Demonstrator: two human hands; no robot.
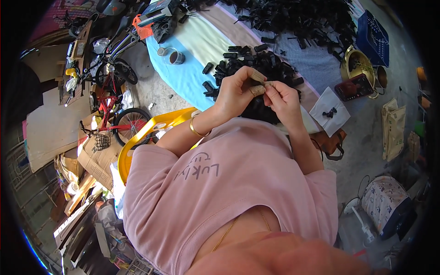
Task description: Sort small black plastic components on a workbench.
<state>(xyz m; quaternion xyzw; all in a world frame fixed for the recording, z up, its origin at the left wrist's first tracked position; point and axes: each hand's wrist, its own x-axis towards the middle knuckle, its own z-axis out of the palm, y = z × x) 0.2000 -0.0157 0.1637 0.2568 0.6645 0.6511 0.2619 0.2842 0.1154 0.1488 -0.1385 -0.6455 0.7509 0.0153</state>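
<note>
In front of my chest, my left hand [233, 95] and my right hand [285, 101] meet at the fingertips. Tan tape wraps the thumb and a finger of the left hand, which are bent in a pinch. My right thumb presses against its fingers right beside them. Whatever lies between the fingertips is too small to make out. Beneath and beyond the hands is a pile of small black plastic-looking parts [275, 62], partly hidden by my hands. It rests on a striped cloth [195, 75].
A bigger heap of black parts [293, 20] covers the far cloth. At right are white paper [326, 98] with small black pieces, a phone [354, 87], a brass-coloured pot [350, 62] and a blue box [373, 39]. A clear cup [176, 57] stands left, near a yellow chair frame [124, 160].
</note>
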